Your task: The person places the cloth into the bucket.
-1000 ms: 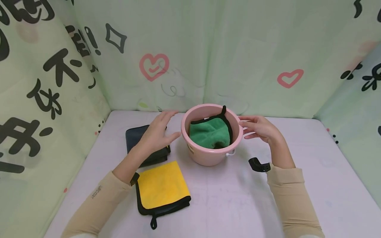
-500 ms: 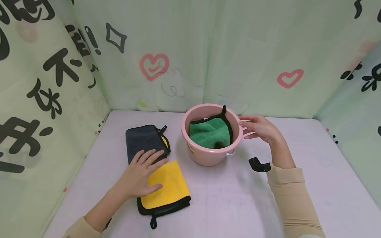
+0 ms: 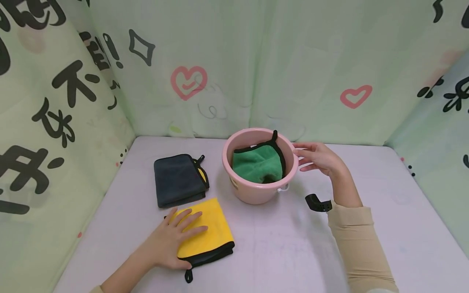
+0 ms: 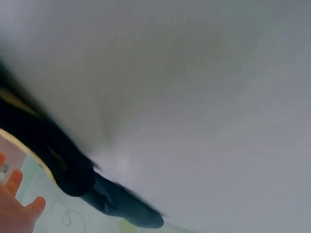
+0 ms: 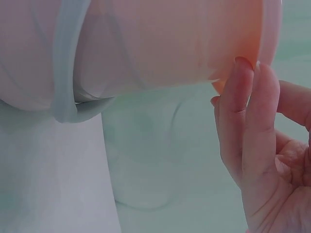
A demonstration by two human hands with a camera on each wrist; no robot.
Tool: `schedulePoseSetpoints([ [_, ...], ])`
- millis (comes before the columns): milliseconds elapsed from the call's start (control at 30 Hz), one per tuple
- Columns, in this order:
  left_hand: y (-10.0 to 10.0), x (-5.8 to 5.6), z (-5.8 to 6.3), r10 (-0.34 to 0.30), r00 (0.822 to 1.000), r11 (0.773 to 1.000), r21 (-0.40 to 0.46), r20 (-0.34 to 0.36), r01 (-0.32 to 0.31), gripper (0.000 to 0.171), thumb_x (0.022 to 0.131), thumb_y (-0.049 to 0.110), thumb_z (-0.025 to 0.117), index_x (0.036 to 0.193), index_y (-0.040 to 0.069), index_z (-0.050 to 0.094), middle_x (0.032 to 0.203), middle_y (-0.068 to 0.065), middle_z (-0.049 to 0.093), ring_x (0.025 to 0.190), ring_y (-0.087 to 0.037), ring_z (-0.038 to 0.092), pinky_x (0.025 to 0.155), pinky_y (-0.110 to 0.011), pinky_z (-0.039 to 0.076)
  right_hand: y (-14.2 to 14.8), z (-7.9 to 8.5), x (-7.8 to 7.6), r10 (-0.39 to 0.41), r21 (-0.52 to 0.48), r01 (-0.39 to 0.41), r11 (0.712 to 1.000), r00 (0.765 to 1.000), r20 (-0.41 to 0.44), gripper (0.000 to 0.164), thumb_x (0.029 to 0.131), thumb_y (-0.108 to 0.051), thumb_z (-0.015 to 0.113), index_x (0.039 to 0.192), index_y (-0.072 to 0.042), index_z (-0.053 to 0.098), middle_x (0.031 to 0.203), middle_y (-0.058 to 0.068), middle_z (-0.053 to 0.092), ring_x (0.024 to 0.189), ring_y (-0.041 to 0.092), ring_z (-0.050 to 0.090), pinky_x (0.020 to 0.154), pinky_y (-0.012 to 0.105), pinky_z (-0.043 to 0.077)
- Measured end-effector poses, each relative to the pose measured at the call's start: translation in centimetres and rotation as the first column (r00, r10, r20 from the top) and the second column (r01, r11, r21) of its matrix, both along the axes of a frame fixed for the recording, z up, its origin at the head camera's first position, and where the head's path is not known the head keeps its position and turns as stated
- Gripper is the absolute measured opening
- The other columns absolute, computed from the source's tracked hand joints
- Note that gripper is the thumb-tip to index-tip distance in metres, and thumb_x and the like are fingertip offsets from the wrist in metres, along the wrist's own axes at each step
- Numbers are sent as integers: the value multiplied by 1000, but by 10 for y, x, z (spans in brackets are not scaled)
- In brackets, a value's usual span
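In the head view, my left hand (image 3: pixel 170 240) lies with spread fingers over a folded yellow towel (image 3: pixel 216 228) with black edging and a small hanging loop. Its thumb reaches the towel's near edge, by the loop. Behind it lies a folded dark navy towel (image 3: pixel 176 179), a bit of yellow showing at its side. The pink bucket (image 3: pixel 253 195) stands upright with a green, black-edged towel (image 3: pixel 260 162) inside. Fingertips of my right hand (image 3: pixel 318 158) touch the bucket's right side at the rim; the right wrist view shows those fingers (image 5: pixel 260 121) nearly straight against it.
The bucket's pale handle (image 5: pixel 65 63) hangs down its side. A white-covered table (image 3: pixel 278 252) carries everything, and printed pale-green curtains (image 3: pixel 311 61) close it in at the back and both sides. A black wrist camera (image 3: pixel 318 203) sits on my right wrist.
My left hand has drawn back toward me from beside the bucket, past the navy towel, and down over the yellow towel. My right hand and the bucket have stayed put.
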State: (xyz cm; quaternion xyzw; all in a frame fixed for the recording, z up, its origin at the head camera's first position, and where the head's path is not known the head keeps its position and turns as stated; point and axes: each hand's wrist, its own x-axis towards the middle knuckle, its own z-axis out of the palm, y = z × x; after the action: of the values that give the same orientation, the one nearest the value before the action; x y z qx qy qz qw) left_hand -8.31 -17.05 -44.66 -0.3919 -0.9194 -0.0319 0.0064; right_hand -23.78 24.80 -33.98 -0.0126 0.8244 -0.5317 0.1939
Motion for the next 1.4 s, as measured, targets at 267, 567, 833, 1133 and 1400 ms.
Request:
schedulePoseSetpoints([
  [267,0,3,-8,35,999,992,-123,41,-30,78,65,62,59,135,33,38,138,-3,38,124,-28,34,104,-55,19,-1,1,1,1,5,-1,1000,1000,6,56,91,-28,55,135,0,37,104,8,57,78,12,63,69,31,55],
  [567,0,1,-15,21,1000,995,-99,22,-19,74,65,55,61,132,32,42,133,-3,42,120,-27,35,104,-53,20,-1,1,0,6,-1,-6,1000,1000,11,57,90,-28,55,136,1,36,105,8,57,77,12,63,68,31,55],
  [833,2,-4,-20,-21,999,999,-38,-38,20,62,67,43,66,125,28,51,125,-5,47,110,-27,42,100,-54,24,0,1,0,9,14,-9,1000,1000,7,57,91,-29,55,136,0,36,106,10,56,78,13,63,69,31,55],
  [1133,4,-6,-18,-64,991,996,-65,-114,57,56,69,42,73,119,28,54,113,-2,49,100,-24,45,98,-51,31,0,0,0,5,26,-5,1000,1000,4,57,90,-30,55,136,-1,37,110,14,55,79,13,63,70,32,55],
  [1400,4,-7,-18,-80,979,997,-30,-188,76,53,65,37,77,112,28,56,102,0,50,93,-23,47,95,-48,35,0,0,0,10,25,-10,1000,1000,-1,56,91,-29,55,136,-1,36,109,14,56,78,13,63,69,32,55],
])
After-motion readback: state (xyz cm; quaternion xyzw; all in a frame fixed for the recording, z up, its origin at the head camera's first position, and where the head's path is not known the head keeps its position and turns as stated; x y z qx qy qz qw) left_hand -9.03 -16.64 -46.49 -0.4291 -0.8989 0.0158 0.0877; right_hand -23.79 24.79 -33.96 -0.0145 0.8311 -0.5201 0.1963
